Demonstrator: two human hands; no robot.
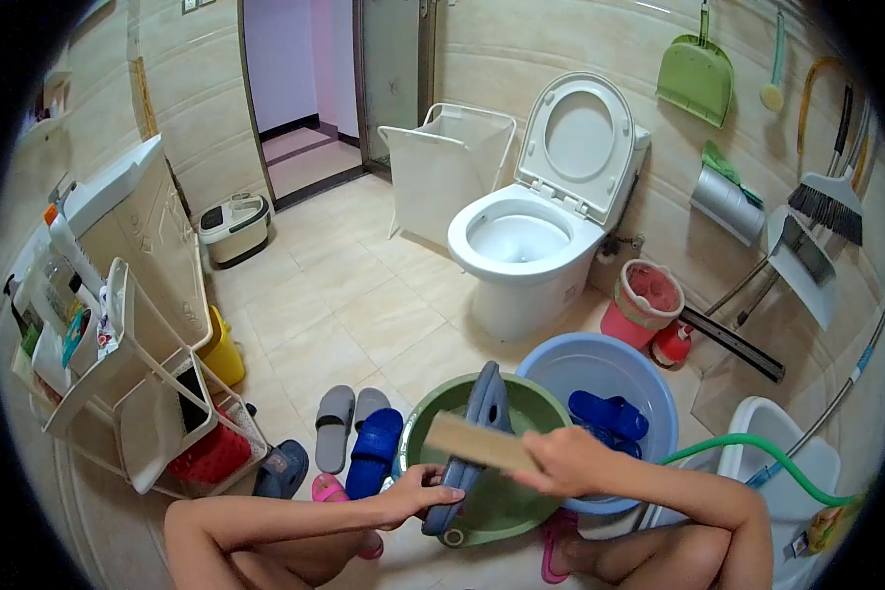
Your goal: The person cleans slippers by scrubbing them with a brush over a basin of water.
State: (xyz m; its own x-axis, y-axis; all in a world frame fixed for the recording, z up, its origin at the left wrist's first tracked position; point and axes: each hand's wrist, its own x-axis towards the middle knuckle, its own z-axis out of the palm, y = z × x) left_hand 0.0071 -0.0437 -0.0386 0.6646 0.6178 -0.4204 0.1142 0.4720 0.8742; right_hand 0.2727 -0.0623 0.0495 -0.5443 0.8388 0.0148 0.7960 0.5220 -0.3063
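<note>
My left hand (pixel 425 495) is closed around the heel end of a grey-blue slipper (pixel 484 408), which is tilted on its edge above the green basin (pixel 531 516). In my right hand (pixel 565 462) is a tan brush (pixel 477 442), held by one end and lying across the slipper. Some water shows in the green basin. Just behind it, the blue basin (pixel 600 359) holds dark blue slippers (pixel 608 415).
Grey slippers (pixel 334 428) and a blue slipper (pixel 374 452) lie on the floor to the left. A shelf rack (pixel 182 413) stands farther left. Behind are a toilet (pixel 521 241) and a pink bin (pixel 642 305). A green hose (pixel 757 440) runs at the right.
</note>
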